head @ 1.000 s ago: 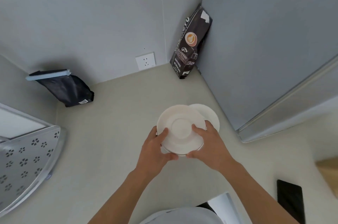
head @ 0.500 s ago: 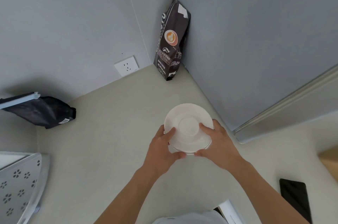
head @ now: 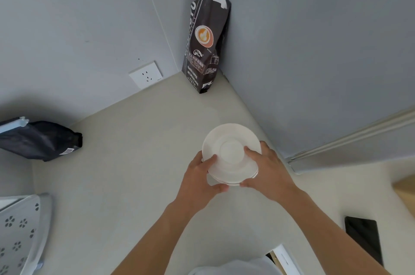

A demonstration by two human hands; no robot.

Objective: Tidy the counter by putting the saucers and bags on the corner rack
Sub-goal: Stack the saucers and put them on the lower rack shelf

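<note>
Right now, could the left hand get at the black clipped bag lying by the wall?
Probably not yet: the left hand and right hand both grip the white saucer stack; bare counter leads to the bag.

I saw plain white saucers [head: 231, 149] on a pale beige counter [head: 134, 162]. The upright coffee bag [head: 205, 36] was dark brown with white lettering and an orange cup emblem. The other bag [head: 42, 140] was black with a light-blue clip. The corner rack [head: 20, 229] was white, punched with flower-shaped holes.
</note>
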